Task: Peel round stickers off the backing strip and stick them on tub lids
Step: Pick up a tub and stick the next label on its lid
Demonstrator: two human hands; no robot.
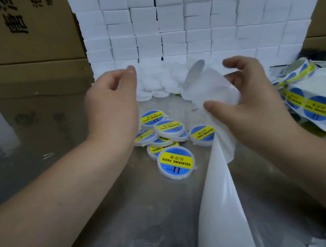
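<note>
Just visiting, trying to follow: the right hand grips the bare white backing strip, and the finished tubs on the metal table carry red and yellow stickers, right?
Not quite: the head view shows blue and yellow stickers on the finished tubs, not red. The right hand does grip the bare backing strip, and the tubs lie on the metal table.

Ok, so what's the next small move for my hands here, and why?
Probably feed the glossy white backing strip on through the right hand: the stretch it grips looks bare, while blue-and-yellow round stickers wait on the strip at right. The left hand holds nothing and hovers by the plain white tubs.
</note>
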